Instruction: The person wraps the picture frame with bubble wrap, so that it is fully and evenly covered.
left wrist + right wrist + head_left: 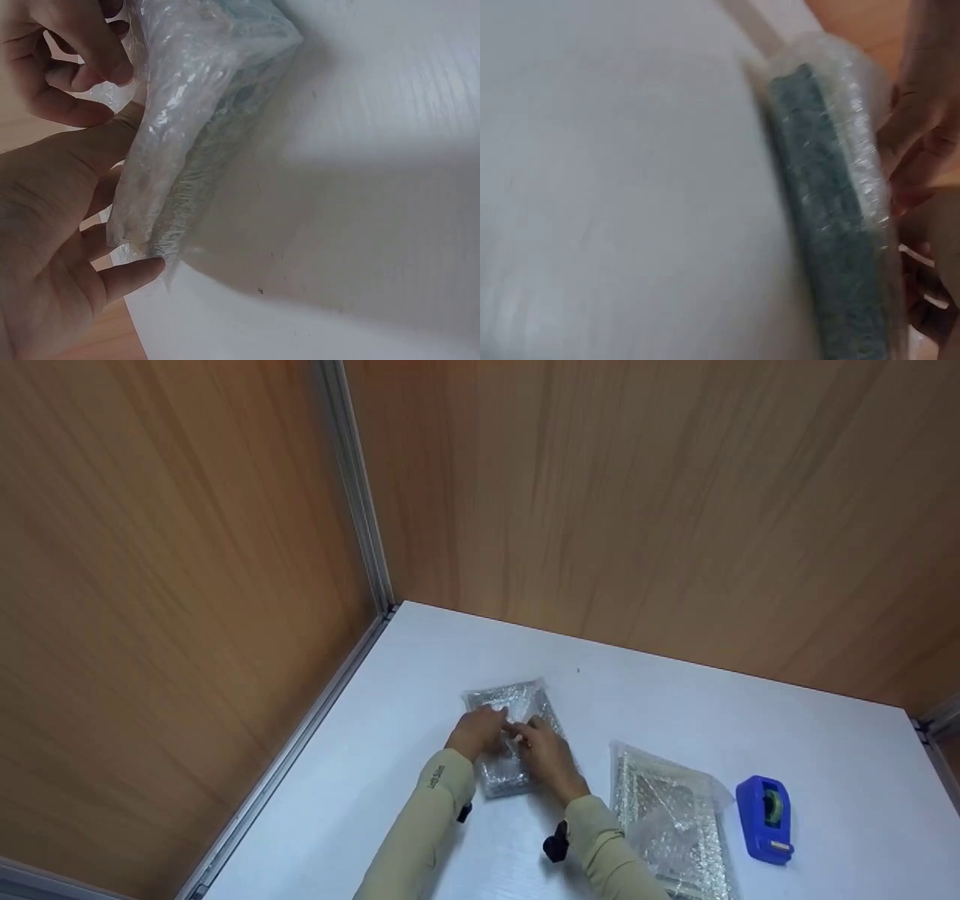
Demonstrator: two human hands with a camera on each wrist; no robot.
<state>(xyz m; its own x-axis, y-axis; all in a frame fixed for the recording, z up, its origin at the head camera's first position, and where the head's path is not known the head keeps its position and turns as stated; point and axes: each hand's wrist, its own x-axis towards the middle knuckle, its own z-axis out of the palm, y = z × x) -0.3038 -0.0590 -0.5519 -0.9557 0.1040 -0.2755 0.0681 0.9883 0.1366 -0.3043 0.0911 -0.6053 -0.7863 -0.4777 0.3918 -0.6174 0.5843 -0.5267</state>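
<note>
A flat, rectangular package in clear bubble wrap point(499, 780) lies on the white table under both hands. My left hand point(478, 733) rests along its left part. In the left wrist view, that hand's thumb is on the wrap and its other fingers spread along the package's edge. My right hand point(550, 757) bends over the package from the right, its fingertips close to the left thumb. Whether those fingers pinch a bit of wrap or only press on it, I cannot tell. A dark greenish side of the package point(821, 202) shows through the wrap in the right wrist view.
Right of the hands lies a second bubble-wrapped item, a patterned frame point(667, 817). A blue tape dispenser point(765, 819) with a roll in it stands farther right. Wood-grain panels point(637, 495) close off the table's back and left sides, with a metal rail point(300, 735) along the left.
</note>
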